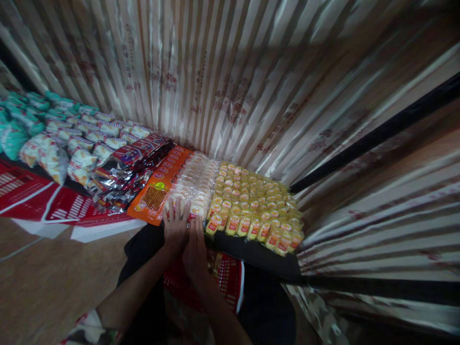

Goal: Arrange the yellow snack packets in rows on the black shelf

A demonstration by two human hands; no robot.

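My left hand point(176, 227) lies with its fingers stretched out and spread over the front of the white wrapped snack packs point(200, 177). Close beside it, my right hand point(195, 247) points forward, fingers extended and near together. Its fingertips touch the front row of the same white packs, at a small red-and-white label. To the left of my hands lies an orange snack bag point(155, 195) with sticks pictured on it. On the right, yellow wrapped snack packs point(253, 203) stand in tight rows. The undersides of both hands are hidden.
Dark red-and-blue snack bags point(134, 155), white snack packs point(84, 134) and green packs point(17, 122) continue leftward along the black shelf point(258, 251). Pleated printed sheeting point(215, 81) rises behind. A black bar point(377, 132) slants at right. Red printed sheet point(68, 203) hangs below.
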